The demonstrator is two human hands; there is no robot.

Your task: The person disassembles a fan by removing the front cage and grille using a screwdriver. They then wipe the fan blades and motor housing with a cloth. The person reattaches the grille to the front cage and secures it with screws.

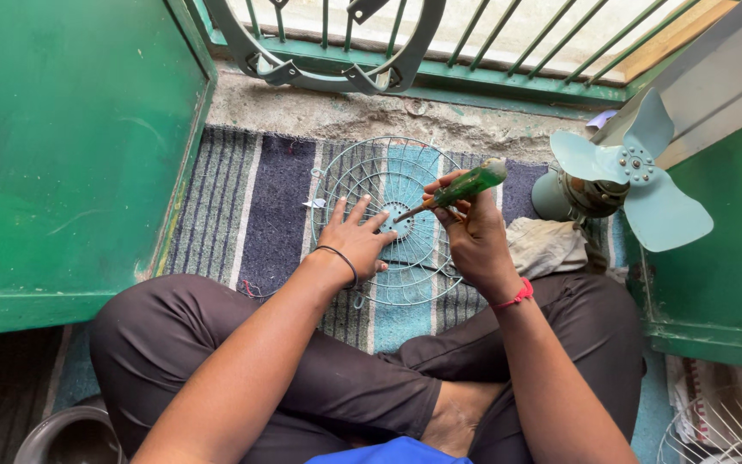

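Note:
A round wire fan guard (388, 176) lies flat on a striped mat (251, 206) in front of my crossed legs. My left hand (355, 239) presses down on the guard with fingers spread, a black band on its wrist. My right hand (472, 232) grips a screwdriver (457, 191) with a translucent green handle, its tip at the guard's centre hub. A red thread is tied around my right wrist.
A pale green fan (624, 176) with blades and motor lies at right, beside a crumpled cloth (547, 245). Green doors (62, 146) flank both sides. A green railing (474, 51) and a ring-shaped frame (319, 73) stand ahead. Another wire guard (723, 438) shows at bottom right.

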